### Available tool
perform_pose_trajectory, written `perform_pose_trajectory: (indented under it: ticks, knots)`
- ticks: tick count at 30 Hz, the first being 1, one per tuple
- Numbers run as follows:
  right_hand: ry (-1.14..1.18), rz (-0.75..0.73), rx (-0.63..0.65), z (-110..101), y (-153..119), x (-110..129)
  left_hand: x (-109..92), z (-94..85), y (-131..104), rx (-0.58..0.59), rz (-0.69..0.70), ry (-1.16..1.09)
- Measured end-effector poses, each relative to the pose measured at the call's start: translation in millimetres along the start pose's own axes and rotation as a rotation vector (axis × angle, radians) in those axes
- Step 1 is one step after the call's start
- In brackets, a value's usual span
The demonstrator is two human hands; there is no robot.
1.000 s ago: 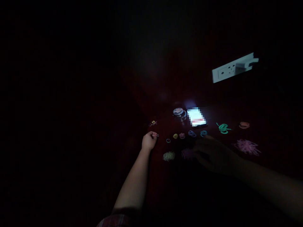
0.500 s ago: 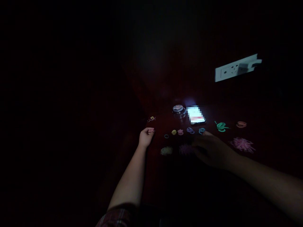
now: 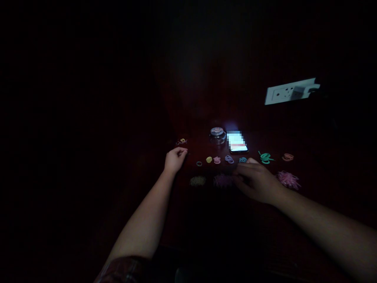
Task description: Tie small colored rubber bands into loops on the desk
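Observation:
Small rubber bands lie sorted by colour on a dark reddish table. My left hand [image 3: 175, 160] is closed in a pinch left of a small dark-teal ring [image 3: 199, 164]; whatever is between its fingertips is too small to make out. Just beyond it sits a little cluster of yellow and pale bands [image 3: 182, 141]. My right hand [image 3: 256, 181] reaches over the edge of a dim purple pile [image 3: 223, 181], finger and thumb drawn together in shadow, their tips hard to see. Blue bands [image 3: 242, 160] lie by its knuckles. Left of the purple pile is a pale yellowish pile [image 3: 197, 181].
A lidded clear jar [image 3: 217, 136] stands behind, beside a lit phone [image 3: 237, 142]. Yellow [image 3: 209, 160], pink [image 3: 217, 160], violet [image 3: 229, 159], green [image 3: 265, 158] and orange bands [image 3: 288, 157] form a row. A pink heap [image 3: 288, 179] lies right. A socket panel [image 3: 290, 92] holds a plug.
The view has shifted, so most things sit further left. My right hand's finger and thumb have drawn closer together beside the purple pile. My left hand keeps its pinch.

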State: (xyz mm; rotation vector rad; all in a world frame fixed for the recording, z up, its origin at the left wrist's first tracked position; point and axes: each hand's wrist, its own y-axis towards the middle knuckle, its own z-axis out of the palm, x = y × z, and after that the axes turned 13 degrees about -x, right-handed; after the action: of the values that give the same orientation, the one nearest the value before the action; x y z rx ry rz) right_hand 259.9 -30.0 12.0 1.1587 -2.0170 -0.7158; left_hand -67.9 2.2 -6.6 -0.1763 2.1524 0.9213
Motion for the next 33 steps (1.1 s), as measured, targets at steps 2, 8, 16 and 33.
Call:
perform_pose_trajectory:
  ticks: [2, 8, 16, 33]
  knots:
    - [0.004, -0.007, 0.001, 0, 0, 0, 1, 1.3, 1, 0.0, 0.016, 0.001]
    - [-0.007, -0.032, -0.011, -1, 1, 1, -11, 0.9, 0, -0.01, 0.066, -0.003]
    - [-0.045, 0.048, -0.027, -1, 0, 5, -93, 13.9, -45, 0.262, 0.462, -0.107]
    - [-0.021, 0.034, -0.027, -2, 4, 6, -132, 6.7, -70, 0.349, 0.837, -0.022]
